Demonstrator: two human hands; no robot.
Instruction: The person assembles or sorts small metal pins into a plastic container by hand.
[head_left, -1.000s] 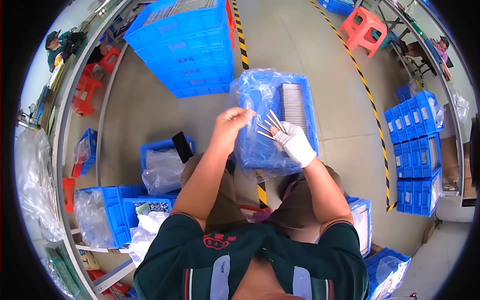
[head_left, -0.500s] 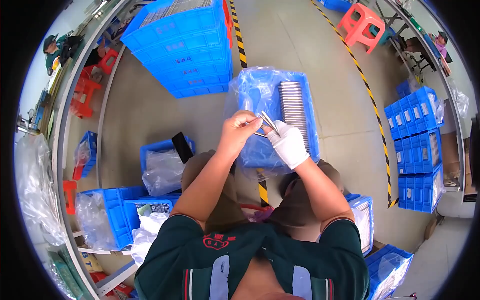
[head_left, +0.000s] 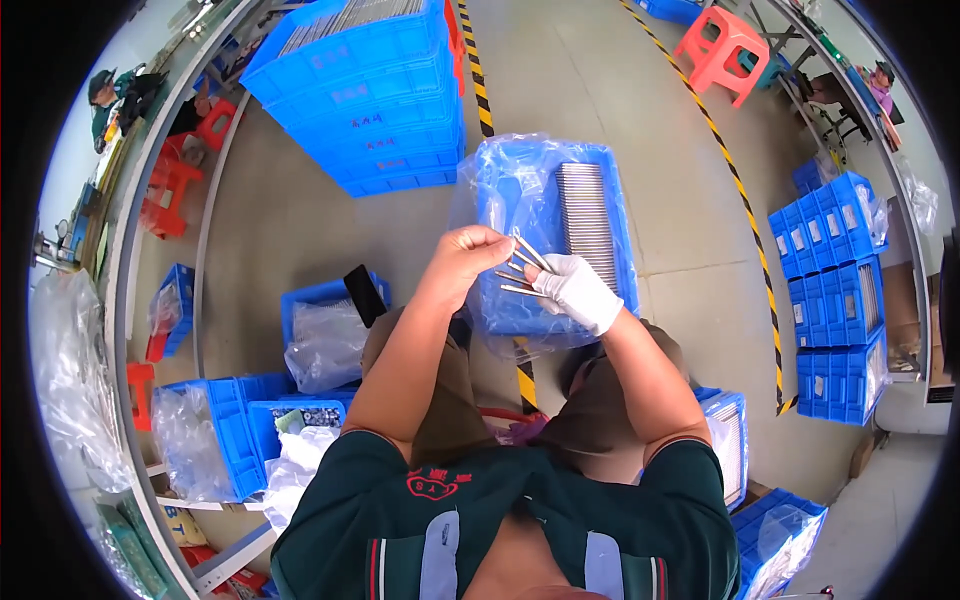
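Observation:
Several thin metal rods [head_left: 520, 291] fan out from my right hand [head_left: 582, 294], which wears a white glove and is closed around their other ends. My bare left hand [head_left: 466, 262] is pinched at the tip of the uppermost rod [head_left: 531, 252]; any small part between its fingertips is too small to make out. Both hands are over a blue crate [head_left: 612, 165] lined with clear plastic film [head_left: 510, 180]. Along the crate's right side lies a long row of similar metal rods [head_left: 585, 205], tightly packed side by side.
Stacked blue crates [head_left: 370, 110] stand ahead on the left, more crates [head_left: 835, 300] at the right. Near my left knee, a dark phone [head_left: 364, 295] rests by a bagged blue bin [head_left: 325, 335]. A red stool [head_left: 722, 55] stands far right, beyond striped floor tape [head_left: 735, 170].
The rods, bunched together before, are now spread like a fan in my gloved right hand. My left hand has shifted slightly left and remains at a rod tip.

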